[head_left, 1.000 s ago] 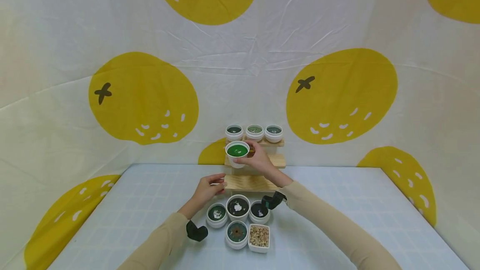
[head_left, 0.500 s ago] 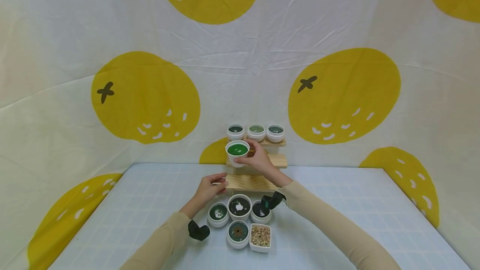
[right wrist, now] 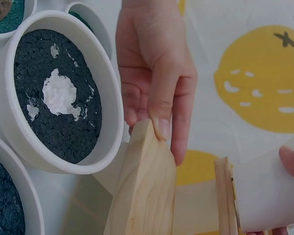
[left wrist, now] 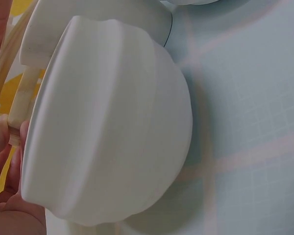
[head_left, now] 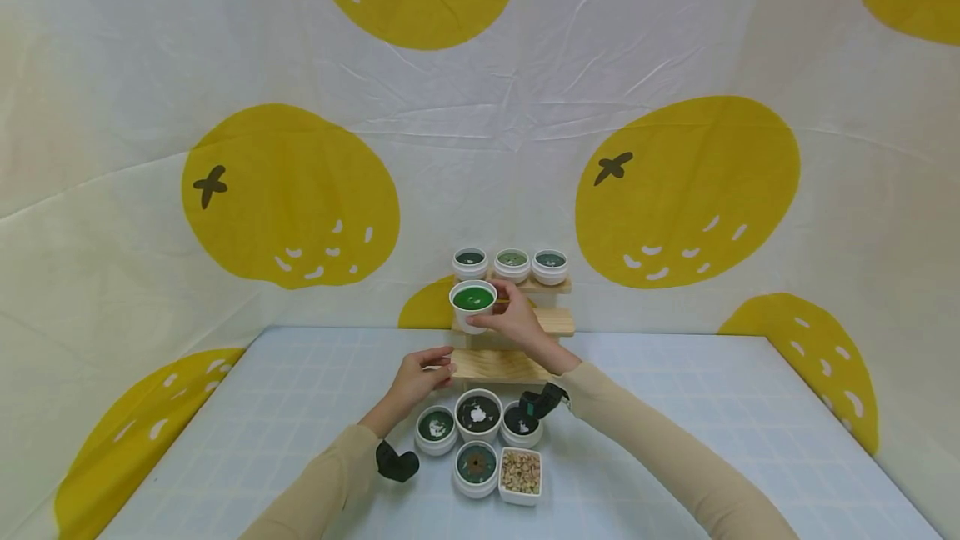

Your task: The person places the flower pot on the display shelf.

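Near the head view's centre, the right hand (head_left: 517,320) is gripping a green-filled white cup (head_left: 466,317), while the left hand (head_left: 411,380), lower, is pinching the bottom step (head_left: 501,365) of a tiered wooden stand (head_left: 555,322).

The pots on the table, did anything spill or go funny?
Nothing looks spilled or tipped over. The round pot nearest the wooden stand looks a bit odd: its dark filling has a jagged white patch. I can't tell whether that's just glare.

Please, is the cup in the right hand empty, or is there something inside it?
Not empty: the head view shows a green surface inside the white cup. What this material is, I cannot tell.
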